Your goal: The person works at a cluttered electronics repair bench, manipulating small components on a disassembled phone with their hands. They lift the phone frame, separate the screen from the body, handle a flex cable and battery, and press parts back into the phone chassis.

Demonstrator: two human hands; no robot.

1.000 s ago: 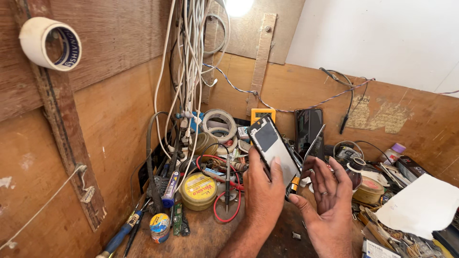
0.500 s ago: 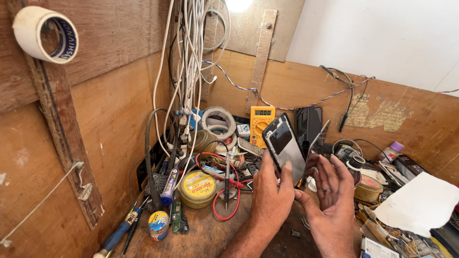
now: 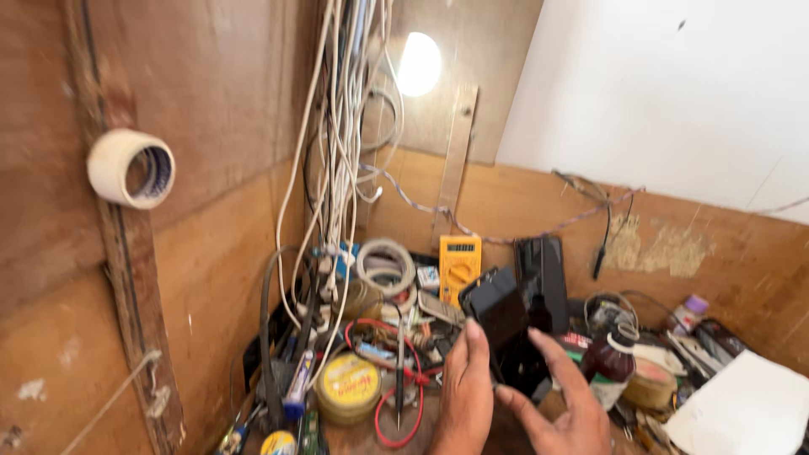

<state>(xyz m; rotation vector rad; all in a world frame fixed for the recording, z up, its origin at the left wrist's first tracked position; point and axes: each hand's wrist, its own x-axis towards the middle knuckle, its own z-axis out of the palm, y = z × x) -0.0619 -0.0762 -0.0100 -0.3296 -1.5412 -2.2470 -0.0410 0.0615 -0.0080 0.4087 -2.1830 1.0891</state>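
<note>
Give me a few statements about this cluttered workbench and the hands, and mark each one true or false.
1. Both hands hold a dark flat phone. True: left hand, right hand.
2. The yellow multimeter lies in the left hand. False: it leans at the back wall.
3. A tape roll hangs on the left wall. True.
4. The round yellow tin sits right of the hands. False: left of them.
</note>
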